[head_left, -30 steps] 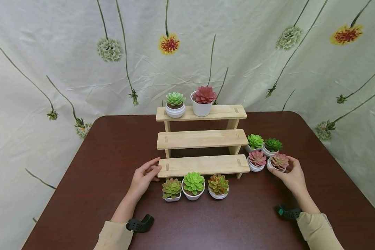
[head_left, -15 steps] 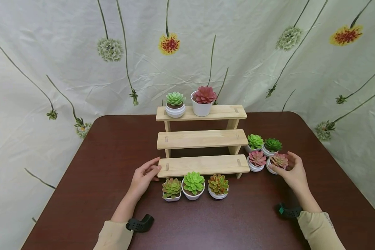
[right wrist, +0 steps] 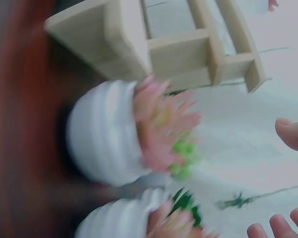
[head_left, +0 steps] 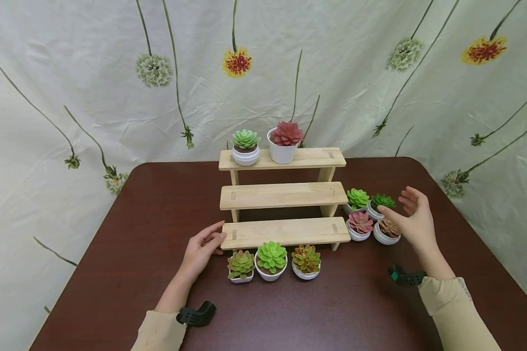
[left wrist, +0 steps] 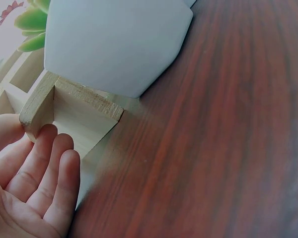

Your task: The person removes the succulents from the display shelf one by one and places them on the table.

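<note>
A three-tier wooden shelf (head_left: 285, 233) stands on the table. My left hand (head_left: 204, 244) holds the left end of its lowest tier; in the left wrist view the thumb lies at the board's edge (left wrist: 37, 106) and curled fingers (left wrist: 62, 171) touch below. My right hand (head_left: 415, 222), fingers spread and holding nothing, is raised over the right-hand pots. Beneath it is a pinkish potted succulent (head_left: 385, 233), partly hidden by the hand. Beside that are a pink succulent (head_left: 360, 224), a dark green one (head_left: 381, 202) and a bright green one (head_left: 357, 199).
On the top tier stand a pale green succulent (head_left: 246, 145) and a red one (head_left: 284, 141). In front of the shelf are a reddish-green succulent (head_left: 240, 265), a bright green one (head_left: 271, 259) and an orange-green one (head_left: 306, 261). A flowered cloth (head_left: 114, 87) hangs behind the table (head_left: 167, 195).
My right hand has let go of the pinkish potted succulent at the front right and risen up and away from it, toward the dark green one. The left hand stays on the shelf.
</note>
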A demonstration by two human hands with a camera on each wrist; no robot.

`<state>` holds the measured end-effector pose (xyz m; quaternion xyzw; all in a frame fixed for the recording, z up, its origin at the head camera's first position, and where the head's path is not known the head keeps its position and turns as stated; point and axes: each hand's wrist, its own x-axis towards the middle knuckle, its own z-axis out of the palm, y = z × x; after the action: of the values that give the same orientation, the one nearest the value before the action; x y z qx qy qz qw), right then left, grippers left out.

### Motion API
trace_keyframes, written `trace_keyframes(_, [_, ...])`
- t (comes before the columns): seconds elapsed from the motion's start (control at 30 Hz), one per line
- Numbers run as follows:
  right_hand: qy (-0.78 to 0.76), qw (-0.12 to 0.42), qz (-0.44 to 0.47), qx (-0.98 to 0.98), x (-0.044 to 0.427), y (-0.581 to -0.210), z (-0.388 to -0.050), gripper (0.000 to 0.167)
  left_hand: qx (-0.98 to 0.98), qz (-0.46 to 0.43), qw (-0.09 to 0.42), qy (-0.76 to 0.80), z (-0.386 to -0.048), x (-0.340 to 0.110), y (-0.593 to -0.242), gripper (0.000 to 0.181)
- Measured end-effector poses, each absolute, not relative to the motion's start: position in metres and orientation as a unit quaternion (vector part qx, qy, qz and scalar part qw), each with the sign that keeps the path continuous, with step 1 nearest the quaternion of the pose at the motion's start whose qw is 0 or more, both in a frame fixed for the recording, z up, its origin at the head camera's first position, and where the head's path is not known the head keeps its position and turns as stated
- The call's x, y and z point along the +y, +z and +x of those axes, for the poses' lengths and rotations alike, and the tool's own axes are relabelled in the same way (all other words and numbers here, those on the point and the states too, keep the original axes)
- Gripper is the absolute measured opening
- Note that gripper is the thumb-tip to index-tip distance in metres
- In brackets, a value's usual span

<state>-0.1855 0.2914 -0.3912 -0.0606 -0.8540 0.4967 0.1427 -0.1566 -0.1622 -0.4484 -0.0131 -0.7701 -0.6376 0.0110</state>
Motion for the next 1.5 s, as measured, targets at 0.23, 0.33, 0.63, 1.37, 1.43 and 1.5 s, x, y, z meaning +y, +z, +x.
trace_keyframes(0.23, [0.499, 0.149, -0.035, -0.853, 0.273, -0.369, -0.198, 0.086, -0.769, -0.014, 0.011, -0.639, -0.156, -0.162, -0.449, 0.039])
trace_keyframes(0.33, [0.503, 0.152, -0.025, -0.85, 0.267, -0.365, -0.204, 0.087, -0.769, -0.014, 0.012, -0.639, -0.156, -0.162, -0.449, 0.039])
trace_keyframes(0.63, [0.501, 0.183, -0.001, -0.846, 0.283, -0.404, -0.265, 0.088, -0.768, -0.02, 0.011, -0.64, -0.156, -0.162, -0.448, 0.04])
trace_keyframes(1.37, [0.59, 0.065, 0.054, -0.803, 0.193, -0.316, -0.26, 0.089, -0.751, -0.026, 0.018, -0.659, -0.168, -0.172, -0.478, 0.043])
trace_keyframes(1.43, [0.587, 0.054, 0.062, -0.806, 0.187, -0.315, -0.263, 0.09, -0.75, -0.025, 0.018, -0.661, -0.168, -0.171, -0.477, 0.043])
trace_keyframes(1.5, [0.586, 0.046, 0.071, -0.806, 0.18, -0.314, -0.266, 0.09, -0.748, -0.024, 0.017, -0.663, -0.168, -0.171, -0.477, 0.042])
